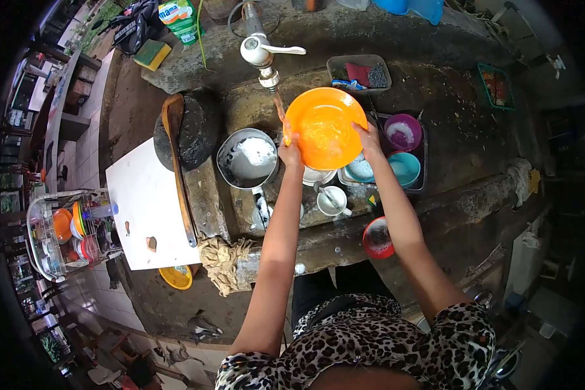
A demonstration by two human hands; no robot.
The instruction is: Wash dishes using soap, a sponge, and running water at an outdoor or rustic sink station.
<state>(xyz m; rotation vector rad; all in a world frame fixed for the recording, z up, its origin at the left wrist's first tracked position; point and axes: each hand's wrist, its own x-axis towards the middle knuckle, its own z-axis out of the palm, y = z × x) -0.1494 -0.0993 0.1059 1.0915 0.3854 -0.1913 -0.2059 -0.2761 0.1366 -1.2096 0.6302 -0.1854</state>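
An orange plastic plate (pixel 327 129) is held between my two hands beside the running tap (pixel 261 51). My left hand (pixel 290 150) grips its left rim, close to the falling water. On its right rim is my right hand (pixel 368 139). The plate's inside looks wet and shiny. Left of it stands a metal saucepan (pixel 246 168) with white suds inside. Below the plate sits a white cup (pixel 331 201) with a spoon in it. A purple bowl (pixel 402 132) and a teal bowl (pixel 404 169), both soapy, lie to the right, partly behind my right arm.
A red bowl (pixel 378 239) with suds rests by the front ledge. Left are a stone mortar (pixel 195 131), a wooden spatula (pixel 175 146), a white board (pixel 146 204) and a dish rack (pixel 53 243). A sponge (pixel 152 54) and a plastic container (pixel 382 80) are at the back.
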